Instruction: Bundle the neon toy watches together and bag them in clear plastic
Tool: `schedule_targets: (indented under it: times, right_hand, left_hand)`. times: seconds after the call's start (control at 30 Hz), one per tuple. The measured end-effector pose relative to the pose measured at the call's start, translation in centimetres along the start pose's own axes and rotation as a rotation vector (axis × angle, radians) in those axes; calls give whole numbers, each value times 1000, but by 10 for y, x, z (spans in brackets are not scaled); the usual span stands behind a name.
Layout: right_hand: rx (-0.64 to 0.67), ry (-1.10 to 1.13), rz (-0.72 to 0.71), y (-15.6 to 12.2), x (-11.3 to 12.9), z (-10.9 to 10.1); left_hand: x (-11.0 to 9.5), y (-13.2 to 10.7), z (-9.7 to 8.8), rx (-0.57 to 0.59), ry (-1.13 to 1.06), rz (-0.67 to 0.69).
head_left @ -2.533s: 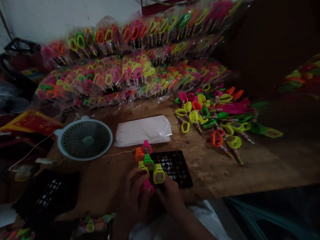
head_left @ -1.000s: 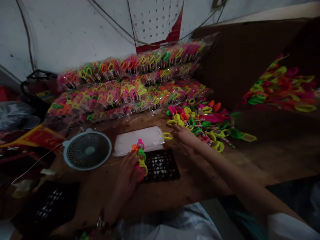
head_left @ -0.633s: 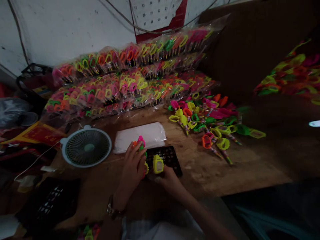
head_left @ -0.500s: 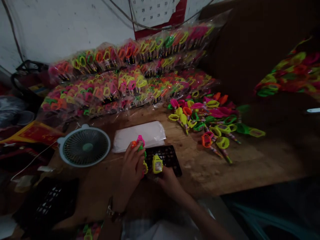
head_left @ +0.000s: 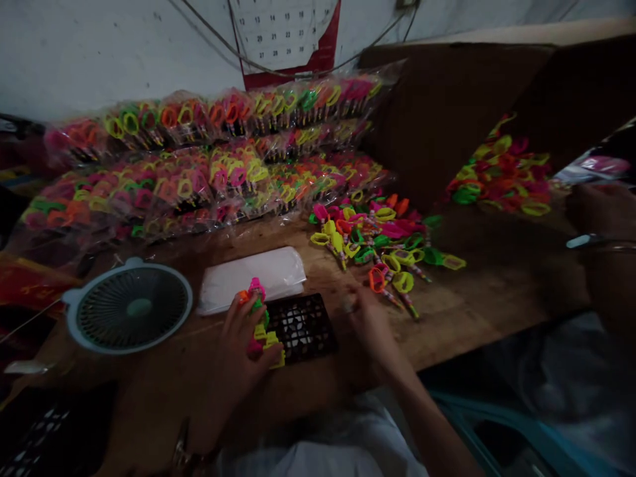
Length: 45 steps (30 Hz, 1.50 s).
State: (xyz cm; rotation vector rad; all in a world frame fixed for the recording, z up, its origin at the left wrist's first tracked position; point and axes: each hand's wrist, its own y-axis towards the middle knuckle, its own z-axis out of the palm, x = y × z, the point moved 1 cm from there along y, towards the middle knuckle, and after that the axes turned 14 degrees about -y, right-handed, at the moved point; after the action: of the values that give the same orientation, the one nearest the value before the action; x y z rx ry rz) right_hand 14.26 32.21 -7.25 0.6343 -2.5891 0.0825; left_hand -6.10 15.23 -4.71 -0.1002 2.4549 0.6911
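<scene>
My left hand (head_left: 241,344) is closed over a row of bright toy watches (head_left: 259,318) in pink, orange, green and yellow. A yellow toy watch (head_left: 273,348) lies by its thumb. These rest along the left side of a black lattice tray (head_left: 303,328). My right hand (head_left: 370,324) is over the table, right of the tray, its fingers bent and blurred; whether it holds anything is unclear. Just beyond it is a loose pile of toy watches (head_left: 392,258) with striped, stick-like ends in yellow, green, pink and orange.
A stack of clear plastic bags (head_left: 253,278) lies behind the tray. A round fan (head_left: 132,305) is at left. Bagged toys (head_left: 189,179) line the wall. An open cardboard box (head_left: 422,126) stands at right, near another heap (head_left: 507,172) and another person's arm (head_left: 606,225).
My right hand has left the yellow toy watch and moved right, towards the loose pile. That watch is now by my left thumb. The view has turned right, bringing another person's arm in.
</scene>
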Motion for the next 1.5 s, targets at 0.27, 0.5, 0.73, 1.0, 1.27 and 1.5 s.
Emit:
schedule_targets:
  times: [0.27,0.5,0.73,1.0,1.27,1.5]
  right_hand:
    - [-59,-268,113,9,-54,-12]
    - [350,935,10,-18,43,51]
    - [376,889,-121,-23,87,79]
    - [255,486,-329,-30,96,73]
    - [385,480,-424,-23,93,68]
    - [-111,-84,149,81,29,9]
  left_hand:
    - [4,-4,-13,99,-52,-63]
    - [-7,-14,-11,25,3,36]
    - [9,-27,0,-17,-5,120]
    - [3,-33,6,-86,-182,-135]
    - [-15,-13,1,-102,-41,-154]
    - [-8,8,9,-46,153,131]
